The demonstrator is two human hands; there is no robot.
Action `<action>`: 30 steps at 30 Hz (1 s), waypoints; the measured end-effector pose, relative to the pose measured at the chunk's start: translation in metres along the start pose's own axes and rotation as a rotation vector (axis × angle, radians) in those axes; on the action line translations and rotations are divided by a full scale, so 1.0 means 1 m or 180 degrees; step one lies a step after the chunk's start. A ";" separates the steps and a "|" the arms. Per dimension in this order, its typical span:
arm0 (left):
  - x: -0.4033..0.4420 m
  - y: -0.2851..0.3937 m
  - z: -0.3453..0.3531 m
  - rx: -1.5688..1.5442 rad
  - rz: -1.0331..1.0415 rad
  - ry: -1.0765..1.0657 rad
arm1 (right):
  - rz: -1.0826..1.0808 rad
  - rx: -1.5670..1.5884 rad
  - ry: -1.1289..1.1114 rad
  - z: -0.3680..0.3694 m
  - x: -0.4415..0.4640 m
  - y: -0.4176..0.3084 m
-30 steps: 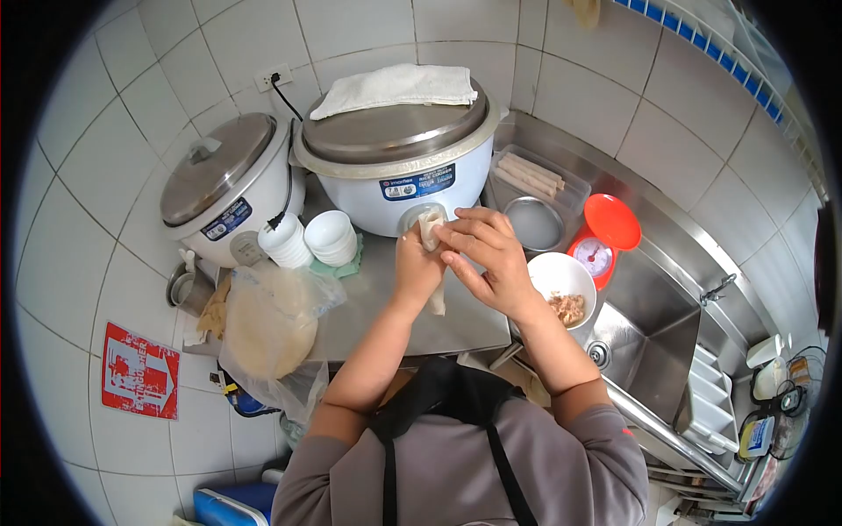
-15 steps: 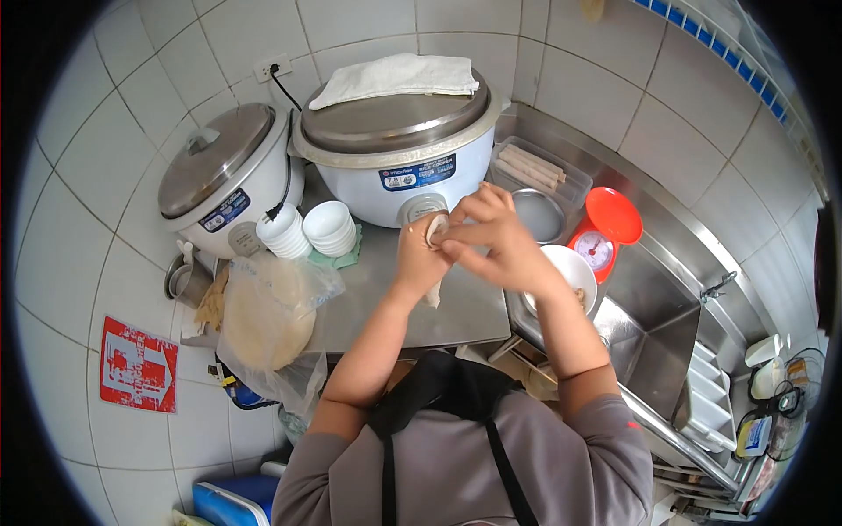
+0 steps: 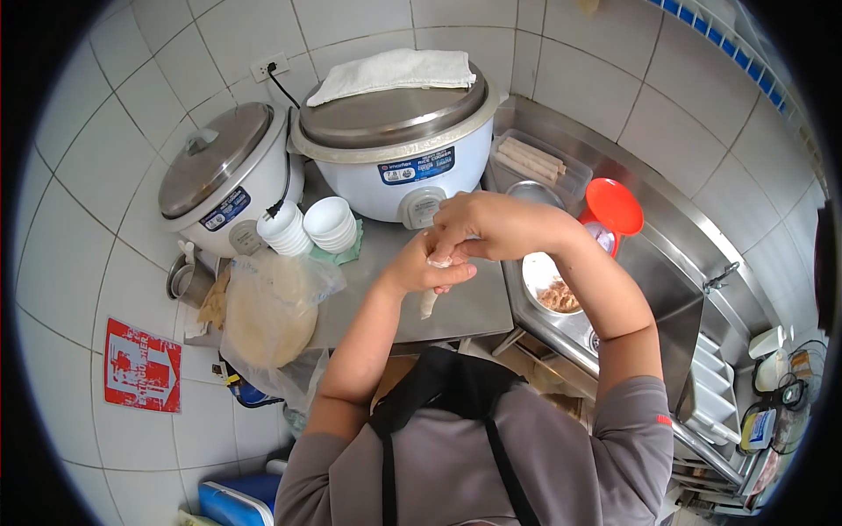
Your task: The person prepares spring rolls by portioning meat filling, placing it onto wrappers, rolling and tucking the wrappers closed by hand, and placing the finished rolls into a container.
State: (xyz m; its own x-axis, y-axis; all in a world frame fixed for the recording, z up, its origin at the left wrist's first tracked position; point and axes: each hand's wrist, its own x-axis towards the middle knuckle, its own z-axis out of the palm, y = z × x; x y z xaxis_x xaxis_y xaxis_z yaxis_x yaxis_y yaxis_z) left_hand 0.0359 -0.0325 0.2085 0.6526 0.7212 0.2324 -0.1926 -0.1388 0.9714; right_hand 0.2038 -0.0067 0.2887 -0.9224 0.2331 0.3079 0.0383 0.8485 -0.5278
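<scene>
Over the steel counter (image 3: 412, 324), my left hand (image 3: 421, 266) is wrapped round a pale rolled wrapper (image 3: 427, 304), whose lower end hangs below the palm. My right hand (image 3: 469, 226) is bent over the top of the roll, its fingertips pinching the white upper end between thumb and fingers. The two hands touch. To their right is a white bowl (image 3: 538, 267) with a brown shredded filling (image 3: 559, 296). Several finished pale rolls (image 3: 531, 159) lie in a clear plastic container (image 3: 574, 182) at the back right.
Two rice cookers (image 3: 395, 188) (image 3: 202, 175) stand behind. Stacked white cups (image 3: 329, 223), bagged round wrappers (image 3: 272, 320) and a metal pot (image 3: 191, 283) are at left. A red scale (image 3: 612, 206), partly hidden round pan (image 3: 537, 194) and sink (image 3: 653, 337) are at right.
My right hand has turned over the top of the roll, with its elbow swung outward to the right. My left hand still holds the roll, now tilted. More filling shows in the bowl than half a second ago.
</scene>
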 end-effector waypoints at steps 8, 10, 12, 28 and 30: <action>0.004 -0.016 -0.008 0.0259 0.0138 0.0261 | 0.0542 -0.0515 -0.0366 -0.003 0.025 0.004; 0.004 -0.017 -0.007 0.0346 0.0131 0.0510 | 0.0218 -0.1026 -0.0275 0.002 0.028 0.009; 0.002 -0.011 -0.002 0.0319 0.0044 0.0818 | 0.0252 -0.1419 -0.0153 0.010 0.032 0.007; 0.004 0.001 -0.009 0.1876 0.1067 0.3352 | 0.0547 -0.2282 0.2384 0.075 0.029 -0.010; 0.003 -0.005 -0.010 0.1485 0.1089 0.3346 | 0.0602 -0.2084 0.2341 0.074 0.030 -0.012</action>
State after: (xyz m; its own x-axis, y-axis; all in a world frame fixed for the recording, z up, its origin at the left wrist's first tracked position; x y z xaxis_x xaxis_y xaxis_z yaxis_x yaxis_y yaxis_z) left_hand 0.0311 -0.0227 0.2038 -0.3400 0.7700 0.5399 0.1865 -0.5075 0.8413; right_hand 0.1474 -0.0455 0.2455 -0.4210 0.4392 0.7936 0.5678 0.8099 -0.1470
